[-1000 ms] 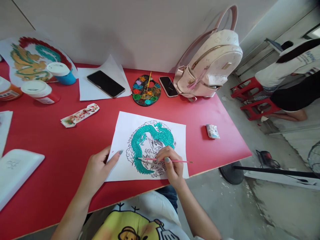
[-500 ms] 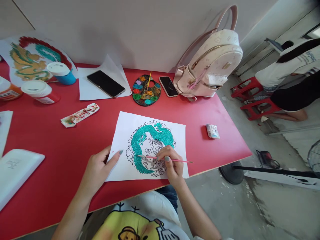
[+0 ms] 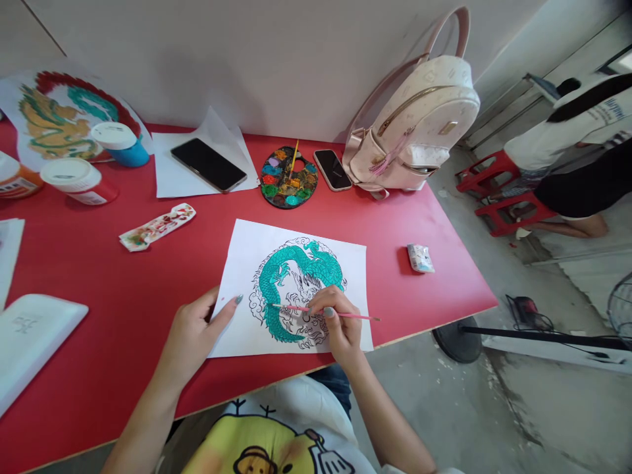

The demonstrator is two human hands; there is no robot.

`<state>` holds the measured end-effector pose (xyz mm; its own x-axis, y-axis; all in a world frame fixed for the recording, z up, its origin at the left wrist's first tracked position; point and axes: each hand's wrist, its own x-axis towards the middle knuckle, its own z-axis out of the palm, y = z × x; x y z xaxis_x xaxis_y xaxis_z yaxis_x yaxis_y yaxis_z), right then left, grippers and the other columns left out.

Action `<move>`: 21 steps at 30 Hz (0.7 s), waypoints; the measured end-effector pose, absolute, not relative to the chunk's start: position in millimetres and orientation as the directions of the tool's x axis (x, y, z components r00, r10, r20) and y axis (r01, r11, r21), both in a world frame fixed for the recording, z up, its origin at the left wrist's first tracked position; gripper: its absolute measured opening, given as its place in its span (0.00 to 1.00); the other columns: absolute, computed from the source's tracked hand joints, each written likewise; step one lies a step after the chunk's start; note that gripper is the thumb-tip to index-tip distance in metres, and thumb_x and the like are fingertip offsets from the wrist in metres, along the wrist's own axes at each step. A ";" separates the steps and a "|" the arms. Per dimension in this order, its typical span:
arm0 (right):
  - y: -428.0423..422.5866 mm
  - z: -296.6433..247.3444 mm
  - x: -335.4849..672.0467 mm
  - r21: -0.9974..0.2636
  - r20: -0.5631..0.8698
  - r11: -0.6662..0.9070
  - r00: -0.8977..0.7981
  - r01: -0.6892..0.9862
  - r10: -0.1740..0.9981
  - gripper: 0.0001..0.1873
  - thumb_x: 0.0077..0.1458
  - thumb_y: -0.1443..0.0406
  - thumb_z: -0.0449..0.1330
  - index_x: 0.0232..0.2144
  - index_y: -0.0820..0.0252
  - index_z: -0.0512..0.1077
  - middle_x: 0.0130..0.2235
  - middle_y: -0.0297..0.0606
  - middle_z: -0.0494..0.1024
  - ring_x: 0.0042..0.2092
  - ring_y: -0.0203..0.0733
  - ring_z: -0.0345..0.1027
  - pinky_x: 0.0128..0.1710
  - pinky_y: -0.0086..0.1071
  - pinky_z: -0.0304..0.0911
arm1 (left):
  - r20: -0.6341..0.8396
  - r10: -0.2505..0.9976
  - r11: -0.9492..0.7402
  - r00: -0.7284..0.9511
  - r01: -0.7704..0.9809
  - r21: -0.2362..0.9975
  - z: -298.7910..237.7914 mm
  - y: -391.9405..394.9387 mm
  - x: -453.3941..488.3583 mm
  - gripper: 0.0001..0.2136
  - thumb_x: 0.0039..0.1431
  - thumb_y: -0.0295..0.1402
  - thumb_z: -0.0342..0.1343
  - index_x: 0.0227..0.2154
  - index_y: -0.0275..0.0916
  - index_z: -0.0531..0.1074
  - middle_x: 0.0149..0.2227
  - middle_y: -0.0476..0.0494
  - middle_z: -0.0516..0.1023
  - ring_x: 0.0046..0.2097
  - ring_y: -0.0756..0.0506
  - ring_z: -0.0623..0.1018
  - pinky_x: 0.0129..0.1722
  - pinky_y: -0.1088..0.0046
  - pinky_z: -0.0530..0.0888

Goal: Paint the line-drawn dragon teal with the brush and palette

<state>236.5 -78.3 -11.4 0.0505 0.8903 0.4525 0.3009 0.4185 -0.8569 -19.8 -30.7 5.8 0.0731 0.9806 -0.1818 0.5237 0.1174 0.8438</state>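
In front of me on the red table lies a white sheet of paper [image 3: 237, 263] printed with a coiled dragon [image 3: 271, 283], its body painted teal. The head and the clouds around it are bare black outline. My right hand [image 3: 340, 322] pinches a thin pink paintbrush [image 3: 355, 316] over the sheet, its tip at the dragon's left side. At the sheet's left edge my left hand [image 3: 197, 329] grips the paper, thumb on top and fingers underneath. Beyond the sheet sits a dark paint palette [image 3: 276, 197] with several colours, a yellow brush [image 3: 294, 158] resting on it.
Phones [image 3: 208, 164] [image 3: 333, 170] lie near the wall beside a pink backpack [image 3: 419, 125]. Paint jars [image 3: 79, 181] [image 3: 121, 143] stand at left near a painted sheet [image 3: 54, 118]. A wrapper [image 3: 158, 227], a small packet [image 3: 420, 258] and a white case [image 3: 39, 342] lie about. People sit on red stools [image 3: 513, 214].
The brush tip has shifted very slightly up on the dragon's left side. Both hands keep practically the same place, and the paper has not moved.
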 end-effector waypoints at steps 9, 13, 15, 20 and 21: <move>-79.1 -12.5 236.5 -0.869 0.427 0.392 0.057 0.300 0.902 0.23 0.77 0.55 0.48 0.34 0.54 0.76 0.31 0.40 0.81 0.35 0.45 0.75 0.37 0.42 0.69 | -0.196 0.978 0.127 0.075 0.531 0.838 2.8 -30.7 -20.8 0.24 0.58 0.58 0.58 0.35 0.40 0.81 0.31 0.45 0.86 0.31 0.43 0.82 0.26 0.76 0.73; -78.6 -11.2 236.2 -0.863 0.452 0.423 0.047 0.275 0.891 0.23 0.77 0.56 0.48 0.34 0.54 0.76 0.30 0.39 0.81 0.34 0.45 0.74 0.37 0.41 0.69 | -0.196 0.978 0.128 0.074 0.528 0.840 6.0 -29.7 -18.1 0.24 0.57 0.58 0.57 0.36 0.40 0.82 0.31 0.44 0.87 0.31 0.42 0.83 0.27 0.75 0.74; -78.8 -10.9 236.3 -0.867 0.452 0.423 0.059 0.265 0.890 0.23 0.77 0.57 0.48 0.33 0.54 0.76 0.29 0.38 0.80 0.34 0.45 0.74 0.36 0.41 0.69 | -0.194 0.978 0.130 0.069 0.525 0.841 8.0 -29.4 -16.6 0.24 0.56 0.58 0.58 0.35 0.40 0.82 0.32 0.44 0.87 0.32 0.41 0.84 0.27 0.75 0.75; -79.7 -11.4 236.6 -0.870 0.443 0.414 0.056 0.268 0.895 0.23 0.77 0.56 0.48 0.33 0.54 0.76 0.30 0.39 0.80 0.34 0.46 0.74 0.37 0.41 0.69 | -0.181 0.981 0.120 0.065 0.530 0.839 10.2 -28.7 -15.1 0.25 0.56 0.60 0.57 0.33 0.40 0.81 0.30 0.44 0.87 0.30 0.42 0.83 0.26 0.75 0.74; -79.7 -11.4 236.5 -0.871 0.444 0.418 0.050 0.259 0.895 0.23 0.77 0.56 0.48 0.33 0.54 0.76 0.29 0.39 0.80 0.34 0.45 0.74 0.37 0.41 0.69 | -0.180 0.981 0.118 0.066 0.532 0.839 10.0 -28.6 -15.4 0.25 0.55 0.60 0.57 0.33 0.40 0.81 0.30 0.44 0.87 0.30 0.42 0.83 0.26 0.75 0.74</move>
